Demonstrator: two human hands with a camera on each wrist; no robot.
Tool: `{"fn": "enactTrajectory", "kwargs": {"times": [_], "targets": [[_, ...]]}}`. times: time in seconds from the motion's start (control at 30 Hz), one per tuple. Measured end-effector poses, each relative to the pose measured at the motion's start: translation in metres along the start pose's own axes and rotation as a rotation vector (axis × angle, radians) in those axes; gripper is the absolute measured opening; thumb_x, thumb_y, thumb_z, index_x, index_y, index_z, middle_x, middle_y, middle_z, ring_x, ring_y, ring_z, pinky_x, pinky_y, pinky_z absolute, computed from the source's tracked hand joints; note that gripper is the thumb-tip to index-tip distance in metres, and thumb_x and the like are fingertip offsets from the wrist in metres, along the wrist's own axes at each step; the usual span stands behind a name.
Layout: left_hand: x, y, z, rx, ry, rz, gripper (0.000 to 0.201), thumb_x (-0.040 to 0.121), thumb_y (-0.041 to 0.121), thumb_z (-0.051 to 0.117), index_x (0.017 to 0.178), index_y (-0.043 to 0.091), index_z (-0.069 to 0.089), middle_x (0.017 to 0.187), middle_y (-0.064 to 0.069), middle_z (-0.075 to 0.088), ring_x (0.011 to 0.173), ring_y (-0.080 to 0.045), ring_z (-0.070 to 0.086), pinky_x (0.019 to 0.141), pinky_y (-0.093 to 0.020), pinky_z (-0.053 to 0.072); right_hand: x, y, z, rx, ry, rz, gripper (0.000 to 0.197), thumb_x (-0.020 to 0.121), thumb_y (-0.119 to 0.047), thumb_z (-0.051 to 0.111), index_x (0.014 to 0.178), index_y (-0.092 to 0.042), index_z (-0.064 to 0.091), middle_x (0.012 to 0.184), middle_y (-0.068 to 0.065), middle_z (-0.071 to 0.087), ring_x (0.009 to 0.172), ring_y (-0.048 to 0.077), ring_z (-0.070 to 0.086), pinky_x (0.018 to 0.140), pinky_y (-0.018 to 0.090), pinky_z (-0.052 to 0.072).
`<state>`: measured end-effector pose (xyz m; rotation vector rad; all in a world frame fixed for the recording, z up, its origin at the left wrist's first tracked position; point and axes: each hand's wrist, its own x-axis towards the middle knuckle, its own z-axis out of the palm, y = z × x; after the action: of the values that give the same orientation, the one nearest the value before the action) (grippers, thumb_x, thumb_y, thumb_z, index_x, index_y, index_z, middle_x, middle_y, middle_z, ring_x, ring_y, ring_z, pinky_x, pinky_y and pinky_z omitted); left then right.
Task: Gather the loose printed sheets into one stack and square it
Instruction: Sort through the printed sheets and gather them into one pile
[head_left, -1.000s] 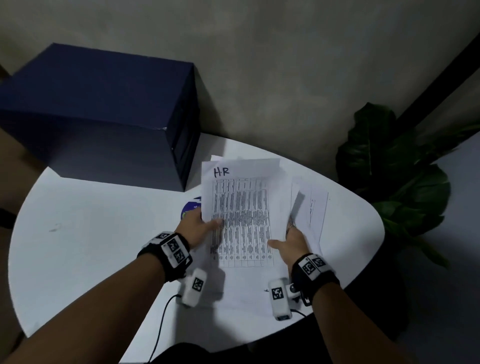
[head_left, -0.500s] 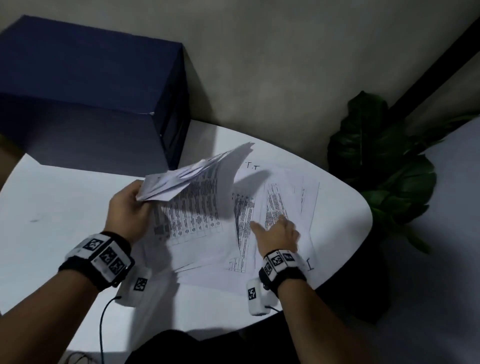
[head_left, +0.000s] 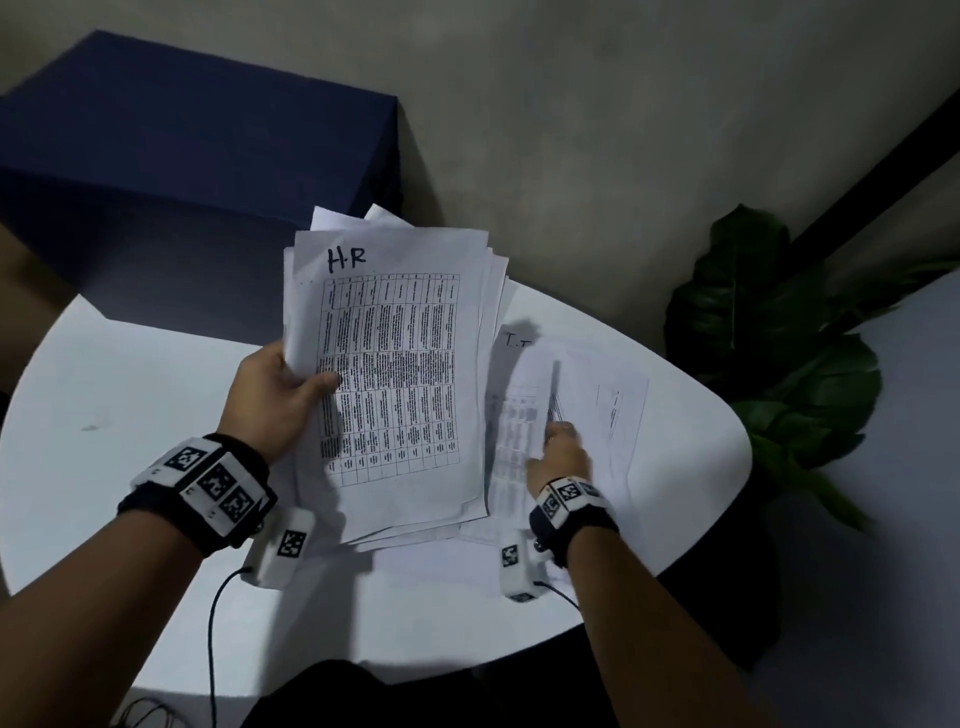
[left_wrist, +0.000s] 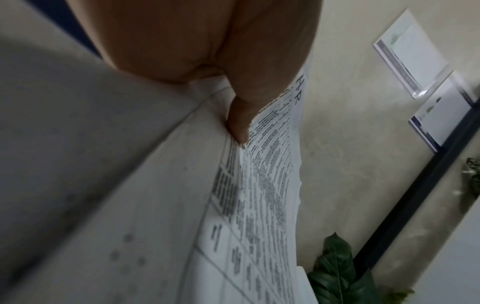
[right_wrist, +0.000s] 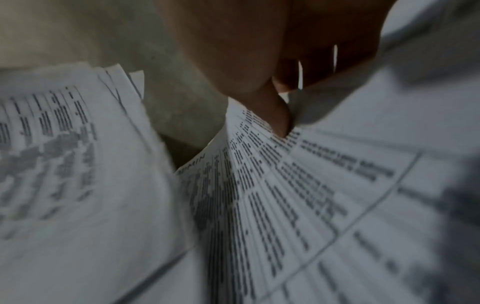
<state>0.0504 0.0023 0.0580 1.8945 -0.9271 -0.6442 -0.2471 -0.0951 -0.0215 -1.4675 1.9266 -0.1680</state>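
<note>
Your left hand (head_left: 275, 397) has its grip closed on the left edge of the gathered stack (head_left: 395, 374), thumb on the "HR" top sheet, fingers behind; the stack is lifted and tilted above the middle of the white bench (head_left: 130, 395). Its far edges fan out unevenly, so it is not yet squared. Your right hand (head_left: 561, 457) is on the loose printed sheets (head_left: 587, 400) lying to the right on the bench; the right wrist view shows thumb and fingers pinching one lifted sheet. Expect thin, floppy, slippery paper: single sheets will curl and slide, and the stack can splay if held at one edge. Probably best to take loose sheets by a near edge, then hold the stack by both long sides to tap it square.
</note>
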Motion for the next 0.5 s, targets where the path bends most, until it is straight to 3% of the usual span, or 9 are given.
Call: {"fn": "enactTrajectory", "kwargs": {"times": [0.07, 0.13, 0.17, 0.23, 0.37, 0.5], "targets": [[0.000, -0.002, -0.003, -0.002, 0.000, -0.020, 0.019, 0.083, 0.009, 0.078, 0.094, 0.009, 0.063, 0.076, 0.004, 0.064, 0.066, -0.017, 0.061, 0.061, -0.024, 0.050, 0.012, 0.007, -0.012, -0.174, 0.075, -0.011, 0.050, 0.087, -0.013, 0.062, 0.133, -0.014, 0.044, 0.122, 0.012, 0.060, 0.109, 0.031, 0.058, 0.091, 0.038, 0.052], [0.000, -0.003, -0.002, -0.005, -0.008, -0.039, 0.020, 0.082, 0.009, 0.078, 0.095, 0.009, 0.063, 0.076, 0.003, 0.065, 0.067, -0.020, 0.063, 0.065, -0.029, 0.053, 0.021, 0.010, -0.017, -0.390, 0.054, -0.013, 0.076, 0.082, -0.042, 0.069, 0.143, -0.012, 0.034, 0.141, 0.013, 0.043, 0.130, 0.034, 0.041, 0.103, 0.049, 0.044], [0.000, -0.004, -0.002, -0.008, -0.013, -0.050, 0.020, 0.082, 0.009, 0.078, 0.096, 0.009, 0.063, 0.077, 0.002, 0.066, 0.068, -0.022, 0.063, 0.067, -0.032, 0.055, 0.025, 0.012, -0.016, -0.458, 0.008, -0.017, 0.091, 0.075, -0.057, 0.071, 0.145, -0.012, 0.031, 0.145, 0.012, 0.036, 0.134, 0.035, 0.034, 0.105, 0.051, 0.040], [-0.001, -0.006, -0.001, -0.017, -0.016, -0.074, 0.021, 0.082, 0.009, 0.079, 0.097, 0.007, 0.064, 0.077, -0.002, 0.067, 0.068, -0.025, 0.065, 0.067, -0.033, 0.056, 0.029, 0.010, -0.015, -0.512, -0.054, -0.003, 0.109, 0.063, -0.071, 0.072, 0.146, -0.015, 0.030, 0.145, 0.011, 0.031, 0.134, 0.035, 0.031, 0.106, 0.054, 0.037], [-0.002, -0.007, -0.001, -0.027, -0.012, -0.094, 0.021, 0.084, 0.009, 0.077, 0.098, 0.002, 0.063, 0.077, -0.007, 0.067, 0.060, -0.021, 0.064, 0.045, -0.022, 0.052, 0.037, 0.008, -0.020, -0.537, -0.051, 0.026, 0.113, 0.054, -0.068, 0.079, 0.144, -0.019, 0.031, 0.145, 0.013, 0.037, 0.133, 0.038, 0.036, 0.105, 0.059, 0.034], [-0.006, -0.008, 0.005, -0.040, -0.023, -0.126, 0.022, 0.084, 0.010, 0.077, 0.098, 0.003, 0.062, 0.079, -0.014, 0.070, 0.056, -0.022, 0.067, 0.049, -0.029, 0.057, 0.042, 0.008, -0.028, -0.366, -0.092, 0.095, 0.129, 0.051, -0.045, 0.093, 0.149, -0.023, 0.013, 0.148, 0.009, 0.043, 0.135, 0.039, 0.039, 0.109, 0.058, 0.032]]}}
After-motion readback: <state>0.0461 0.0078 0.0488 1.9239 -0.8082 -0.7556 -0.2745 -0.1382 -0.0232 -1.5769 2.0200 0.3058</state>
